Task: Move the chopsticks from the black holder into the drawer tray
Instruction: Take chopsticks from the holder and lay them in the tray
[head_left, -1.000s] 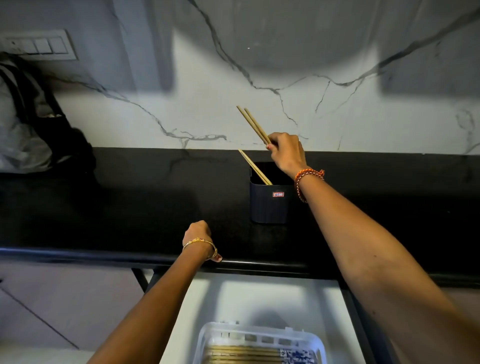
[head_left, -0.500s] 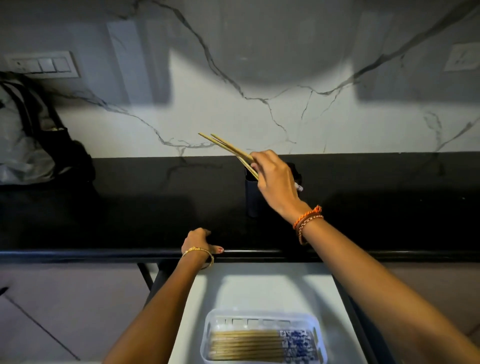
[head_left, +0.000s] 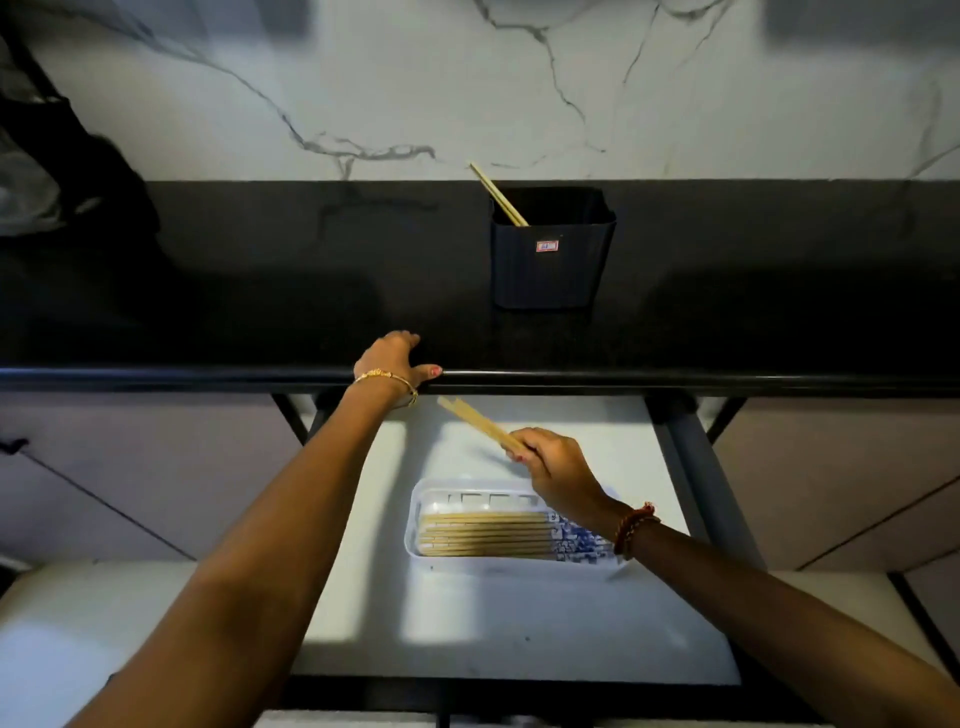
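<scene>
Head view shows us mid-transfer: our right hand (head_left: 553, 467) pinches a pair of pale wooden chopsticks (head_left: 475, 422), fingers closed around them, above the open white drawer (head_left: 519, 623) and just beyond the clear plastic tray (head_left: 415, 525), where a row of matching sticks already lies. Our left hand (head_left: 395, 358) rests on the black bench (head_left: 260, 291) edge, fingers loosely curled, holding nothing. Next we should level the pair with that row and lower it in. Two sticks remain in the black ribbed holder (head_left: 550, 260).
</scene>
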